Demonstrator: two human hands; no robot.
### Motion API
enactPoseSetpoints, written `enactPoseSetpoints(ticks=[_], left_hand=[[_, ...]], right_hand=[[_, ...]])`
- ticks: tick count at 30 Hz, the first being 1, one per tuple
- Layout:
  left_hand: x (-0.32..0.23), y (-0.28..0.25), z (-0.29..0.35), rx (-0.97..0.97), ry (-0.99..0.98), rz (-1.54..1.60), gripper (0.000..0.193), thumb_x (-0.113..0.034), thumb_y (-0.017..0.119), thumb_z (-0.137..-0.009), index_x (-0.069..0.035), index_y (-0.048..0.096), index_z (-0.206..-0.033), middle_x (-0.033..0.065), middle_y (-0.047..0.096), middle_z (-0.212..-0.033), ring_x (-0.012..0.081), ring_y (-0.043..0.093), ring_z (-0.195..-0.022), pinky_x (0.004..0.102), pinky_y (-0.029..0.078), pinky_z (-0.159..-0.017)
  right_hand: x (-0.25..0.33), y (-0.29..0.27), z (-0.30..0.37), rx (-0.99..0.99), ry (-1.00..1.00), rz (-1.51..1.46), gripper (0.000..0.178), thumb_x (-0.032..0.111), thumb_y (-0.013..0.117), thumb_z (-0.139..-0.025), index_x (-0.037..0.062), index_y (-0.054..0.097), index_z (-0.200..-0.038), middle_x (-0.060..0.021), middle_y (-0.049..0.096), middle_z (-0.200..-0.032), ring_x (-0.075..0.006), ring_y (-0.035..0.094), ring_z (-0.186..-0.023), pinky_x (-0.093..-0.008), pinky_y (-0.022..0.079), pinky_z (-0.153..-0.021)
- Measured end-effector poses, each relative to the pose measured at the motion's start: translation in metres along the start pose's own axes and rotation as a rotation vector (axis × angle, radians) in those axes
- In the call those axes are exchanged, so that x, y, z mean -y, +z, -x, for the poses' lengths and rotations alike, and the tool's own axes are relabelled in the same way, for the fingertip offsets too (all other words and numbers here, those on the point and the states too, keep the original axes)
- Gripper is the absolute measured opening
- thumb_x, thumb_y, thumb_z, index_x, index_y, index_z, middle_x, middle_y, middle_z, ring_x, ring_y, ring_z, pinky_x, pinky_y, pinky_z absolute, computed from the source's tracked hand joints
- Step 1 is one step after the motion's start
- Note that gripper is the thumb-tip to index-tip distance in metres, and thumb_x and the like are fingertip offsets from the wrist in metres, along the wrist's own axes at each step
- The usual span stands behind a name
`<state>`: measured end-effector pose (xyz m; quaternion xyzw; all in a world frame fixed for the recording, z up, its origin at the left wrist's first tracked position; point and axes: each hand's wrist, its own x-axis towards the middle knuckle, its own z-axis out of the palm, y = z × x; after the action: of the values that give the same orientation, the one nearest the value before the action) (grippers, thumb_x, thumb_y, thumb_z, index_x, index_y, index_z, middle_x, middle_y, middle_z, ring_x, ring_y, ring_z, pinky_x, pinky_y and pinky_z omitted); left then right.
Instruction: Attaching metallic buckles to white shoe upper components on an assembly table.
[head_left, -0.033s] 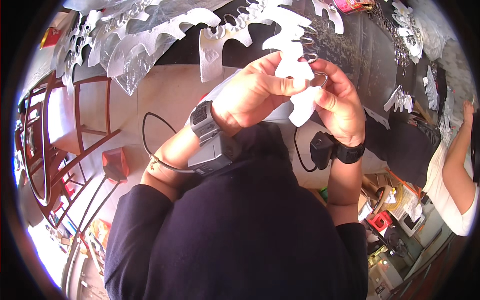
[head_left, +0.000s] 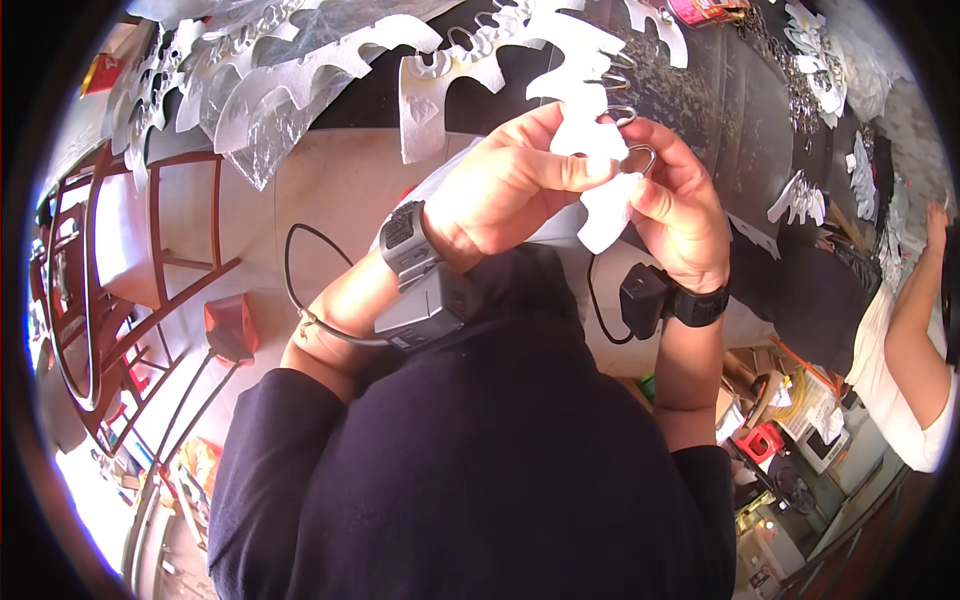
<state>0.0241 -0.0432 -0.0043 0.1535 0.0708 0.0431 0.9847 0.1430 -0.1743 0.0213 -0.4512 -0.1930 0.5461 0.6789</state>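
Note:
A white scalloped strip (head_left: pixel 606 218), of paper or soft foam, runs from between my hands up onto the dark table. Silvery bent-metal loops (head_left: pixel 621 115) sit along its right edge. My left hand (head_left: pixel 510 185) is closed, thumb and fingers pinching the strip near its lower end. Just across from it, my right hand (head_left: pixel 685 205) is closed too, its thumb on the strip's edge beside the nearest metal loop (head_left: pixel 648 152). The right fingertips are partly hidden behind the strip and loop. Both hands are held at the table's front edge.
More white scalloped strips (head_left: pixel 300 75) lie on clear plastic at the table's left. On the right hang metal chains (head_left: pixel 790 75) and small white pieces (head_left: pixel 798 200). A red-brown chair frame (head_left: pixel 155 235) stands at left. Another person's arm (head_left: pixel 915 300) is at far right.

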Motion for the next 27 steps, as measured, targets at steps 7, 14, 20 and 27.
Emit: enactPoseSetpoints(ticks=[7,14,20,27], left_hand=[[0.003,-0.002,0.003,-0.072,0.084,-0.048,0.032,0.0,0.062,-0.079,-0.004,0.05,-0.108,0.0042,0.058,-0.1,0.0139,0.056,-0.092,0.0279,0.043,-0.083],[0.007,0.0,0.002,-0.21,0.216,-0.166,0.034,0.002,0.062,-0.078,0.001,0.048,-0.108,0.008,0.059,-0.099,0.0154,0.058,-0.089,0.0268,0.046,-0.081],[0.009,-0.001,0.003,-0.05,0.056,0.034,0.041,-0.004,0.067,-0.076,-0.001,0.048,-0.113,0.0062,0.058,-0.104,0.0157,0.056,-0.099,0.0292,0.042,-0.09],[0.011,-0.01,0.016,-0.093,0.038,-0.533,0.043,-0.002,0.064,-0.078,0.0,0.045,-0.116,0.0071,0.059,-0.098,0.0121,0.056,-0.093,0.0259,0.045,-0.082]], right_hand=[[0.001,0.001,0.0,-0.137,-0.069,0.136,0.042,0.001,0.061,-0.08,0.0007,0.048,-0.12,-0.0014,0.056,-0.083,-0.0088,0.052,-0.076,-0.0225,0.043,-0.073],[0.002,0.01,-0.006,-0.138,-0.08,0.306,0.043,-0.002,0.061,-0.08,0.0008,0.047,-0.12,-0.0001,0.052,-0.079,-0.0075,0.051,-0.076,-0.0214,0.043,-0.073],[0.0,0.004,0.004,-0.065,-0.132,0.243,0.048,0.001,0.063,-0.078,0.0007,0.045,-0.123,0.0,0.055,-0.084,-0.0075,0.052,-0.08,-0.0219,0.042,-0.077],[0.0,-0.016,0.007,-0.144,-0.178,0.398,0.038,-0.001,0.056,-0.084,-0.0015,0.046,-0.12,-0.0007,0.051,-0.091,-0.0071,0.046,-0.086,-0.0195,0.038,-0.078]])
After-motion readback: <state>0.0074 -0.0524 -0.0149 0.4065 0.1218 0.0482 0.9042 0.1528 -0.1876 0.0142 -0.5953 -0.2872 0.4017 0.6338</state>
